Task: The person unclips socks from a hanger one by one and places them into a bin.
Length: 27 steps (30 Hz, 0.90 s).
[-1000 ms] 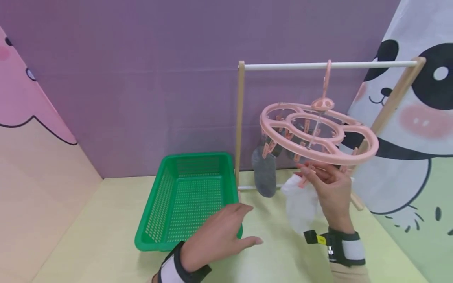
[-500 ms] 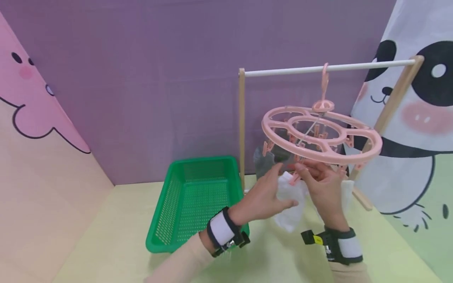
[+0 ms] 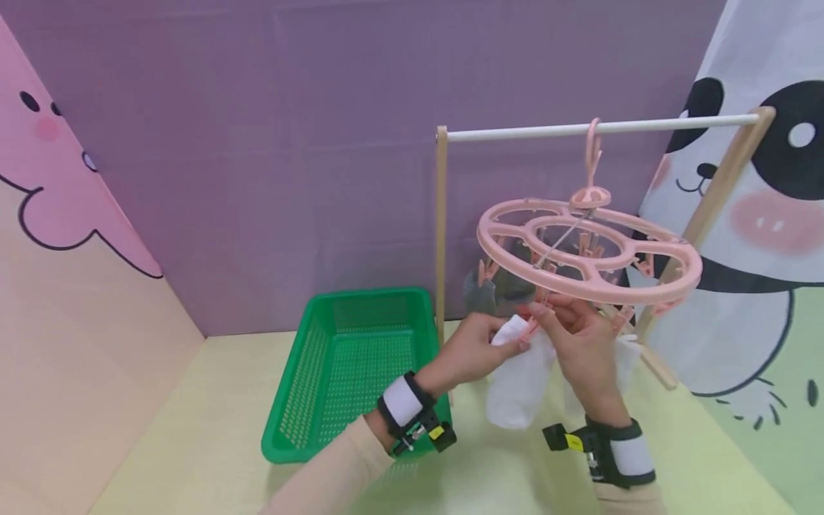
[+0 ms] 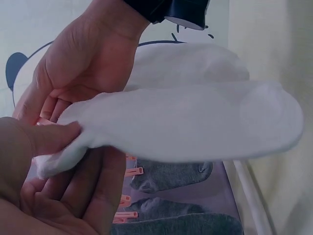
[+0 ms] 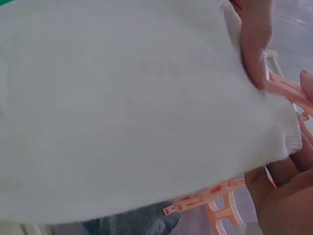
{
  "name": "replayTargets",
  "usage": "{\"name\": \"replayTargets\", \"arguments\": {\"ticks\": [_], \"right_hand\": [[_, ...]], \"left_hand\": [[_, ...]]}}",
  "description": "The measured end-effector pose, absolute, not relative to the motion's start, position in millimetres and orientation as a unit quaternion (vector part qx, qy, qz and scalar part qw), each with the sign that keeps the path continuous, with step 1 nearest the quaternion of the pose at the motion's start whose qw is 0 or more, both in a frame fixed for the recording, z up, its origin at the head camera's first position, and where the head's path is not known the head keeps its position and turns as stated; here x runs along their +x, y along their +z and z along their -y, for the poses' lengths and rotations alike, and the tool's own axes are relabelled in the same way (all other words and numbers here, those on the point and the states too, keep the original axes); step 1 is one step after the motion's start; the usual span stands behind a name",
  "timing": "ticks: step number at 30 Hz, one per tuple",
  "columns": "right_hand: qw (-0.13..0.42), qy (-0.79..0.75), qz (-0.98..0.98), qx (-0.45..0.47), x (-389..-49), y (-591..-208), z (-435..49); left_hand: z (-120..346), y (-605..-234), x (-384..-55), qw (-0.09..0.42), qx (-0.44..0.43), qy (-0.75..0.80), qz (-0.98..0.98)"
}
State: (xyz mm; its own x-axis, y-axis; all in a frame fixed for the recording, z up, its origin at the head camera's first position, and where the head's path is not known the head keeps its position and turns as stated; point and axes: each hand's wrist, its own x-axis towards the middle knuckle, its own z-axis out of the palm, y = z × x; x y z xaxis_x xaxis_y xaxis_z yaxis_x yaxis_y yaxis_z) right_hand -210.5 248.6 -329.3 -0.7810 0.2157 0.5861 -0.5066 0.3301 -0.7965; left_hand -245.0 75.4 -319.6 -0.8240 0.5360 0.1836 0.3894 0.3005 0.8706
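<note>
A pink round clip hanger hangs by its hook from a rack's white bar. Below its front edge dangles a white sock, its cuff up at a pink clip. My left hand pinches the cuff between thumb and fingers, as the left wrist view also shows. My right hand holds the clip with thumb and fingers, just right of the cuff; in the right wrist view the clip overlaps the sock's edge. Behind my right hand hangs another white sock.
Grey socks hang from clips on the hanger's far side. A green basket stands on the table left of the rack's wooden post. The purple backdrop rises behind.
My left hand has come from over the basket, right to the white sock, and now pinches its cuff. My right hand stays at the clip. The hanger has turned slightly.
</note>
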Motion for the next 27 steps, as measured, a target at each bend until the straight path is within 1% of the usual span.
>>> {"name": "replayTargets", "arguments": {"ticks": [4, 8, 12, 19, 24, 27], "right_hand": [[0.345, 0.577, 0.733, 0.108, -210, -325, -248], [0.370, 0.601, 0.695, 0.142, -212, -325, -248], [0.391, 0.606, 0.677, 0.149, -211, -327, -248], [0.377, 0.610, 0.676, 0.170, -214, -329, -252], [0.403, 0.582, 0.689, 0.156, -213, -329, -253], [0.401, 0.577, 0.698, 0.139, -213, -328, -253]], "left_hand": [[-75, -317, -244, 0.057, 0.296, 0.513, -0.804], [-73, -316, -243, 0.056, 0.299, 0.497, -0.812], [-71, -316, -239, 0.054, 0.311, 0.486, -0.815], [-67, -317, -236, 0.018, 0.339, 0.473, -0.813], [-59, -310, -237, 0.006, 0.343, 0.477, -0.809], [-51, -302, -239, 0.004, 0.341, 0.479, -0.809]]}}
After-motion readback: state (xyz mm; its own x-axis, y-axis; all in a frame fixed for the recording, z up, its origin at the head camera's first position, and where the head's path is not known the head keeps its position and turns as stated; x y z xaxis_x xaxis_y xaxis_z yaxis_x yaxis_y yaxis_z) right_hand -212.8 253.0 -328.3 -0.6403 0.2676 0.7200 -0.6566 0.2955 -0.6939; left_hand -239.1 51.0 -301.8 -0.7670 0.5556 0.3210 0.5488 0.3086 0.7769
